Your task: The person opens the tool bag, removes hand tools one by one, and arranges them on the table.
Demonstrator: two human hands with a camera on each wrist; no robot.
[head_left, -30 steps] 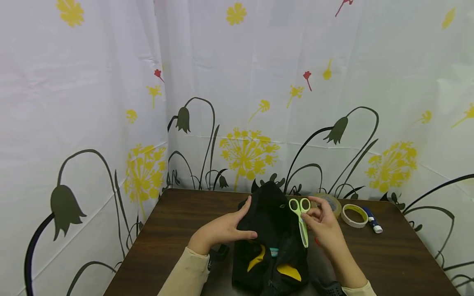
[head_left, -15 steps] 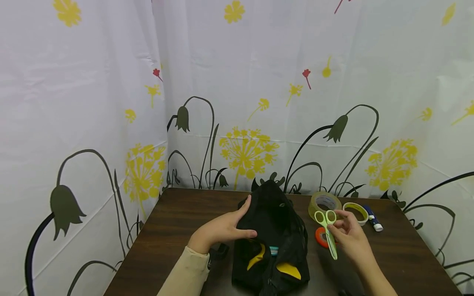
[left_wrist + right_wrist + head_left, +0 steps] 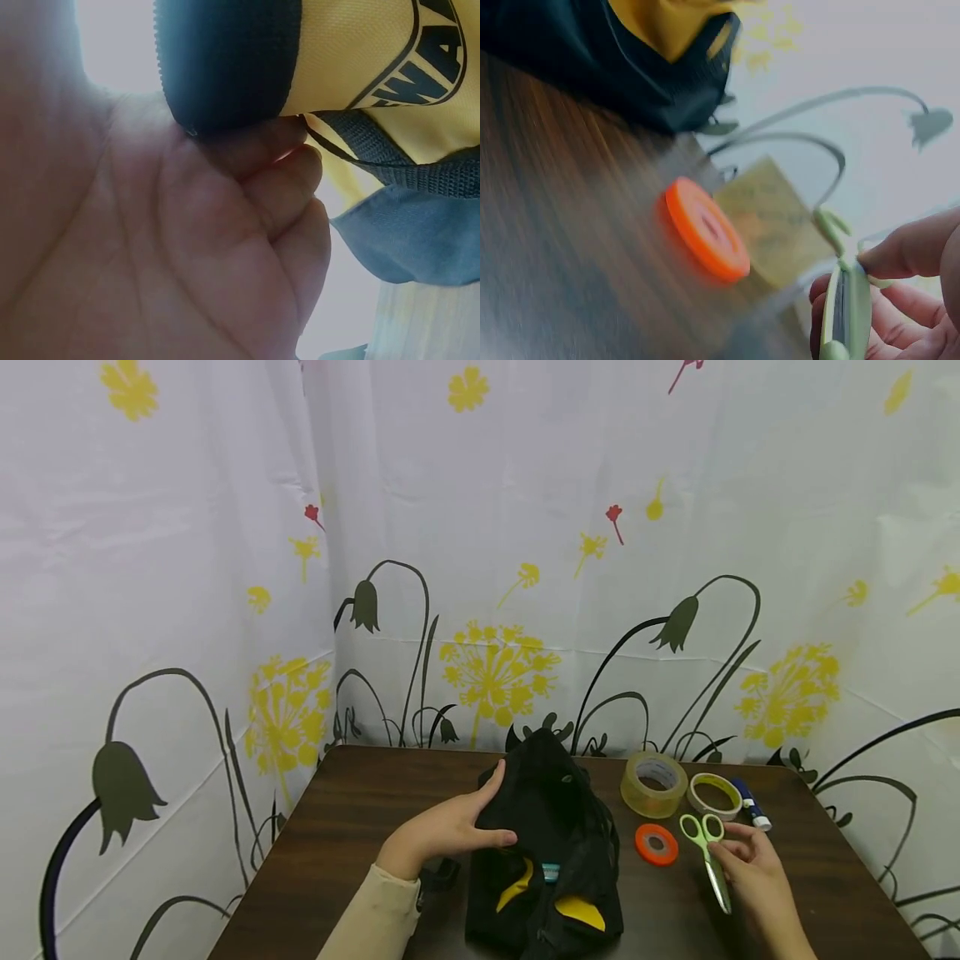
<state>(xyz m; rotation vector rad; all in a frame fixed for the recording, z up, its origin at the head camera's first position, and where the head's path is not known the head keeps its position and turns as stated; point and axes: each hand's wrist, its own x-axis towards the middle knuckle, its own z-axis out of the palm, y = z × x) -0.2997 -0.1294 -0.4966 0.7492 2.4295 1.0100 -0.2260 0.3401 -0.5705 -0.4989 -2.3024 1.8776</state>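
A black and yellow bag (image 3: 547,835) stands at the middle of the table, its zippered mouth gaping. My left hand (image 3: 442,835) grips its left edge, and the left wrist view shows the fingers curled at the bag's zippered rim (image 3: 225,67). To the right, my right hand (image 3: 750,868) pinches light green scissors (image 3: 708,852) near the handles, blades angled down toward me. The right wrist view has the scissors (image 3: 847,307) between thumb and fingers. An orange-red ring-shaped roll (image 3: 656,844) lies between the bag and the scissors.
Behind the scissors are a wide roll of clear tape (image 3: 633,785), a narrower white and yellow tape roll (image 3: 701,806) and a blue and white tube (image 3: 750,806). A dark object (image 3: 441,875) sits left of the bag. A flowered curtain (image 3: 480,527) borders the wooden table (image 3: 375,785).
My right hand has carried the scissors from beside the bag to the right, uncovering the orange-red roll and the clear tape. The left hand stays on the bag.
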